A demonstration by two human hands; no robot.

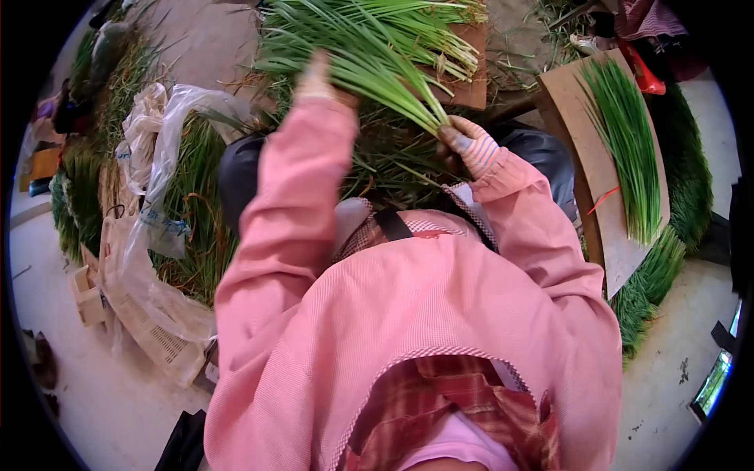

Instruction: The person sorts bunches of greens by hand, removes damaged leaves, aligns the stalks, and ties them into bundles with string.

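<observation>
My right hand (465,147), in a striped glove or cuff with dark fingertips showing, is closed on the pale stem ends of a few garlic chives (393,93). Their long green leaves fan out toward the upper left. Beside those leaves, my left hand (316,83) is smeared by motion, so its fingers cannot be made out. Just beyond lies a heap of loose garlic chives (440,43), partly on a brown board (473,88).
On the right, a board (567,118) bears a bunch of chives (628,149), with a red tie (603,200) by it. More green bundles (691,149) stand behind. At left, a clear plastic bag (157,212) surrounds leafy scraps (206,196). Trimmings litter the ground between my knees.
</observation>
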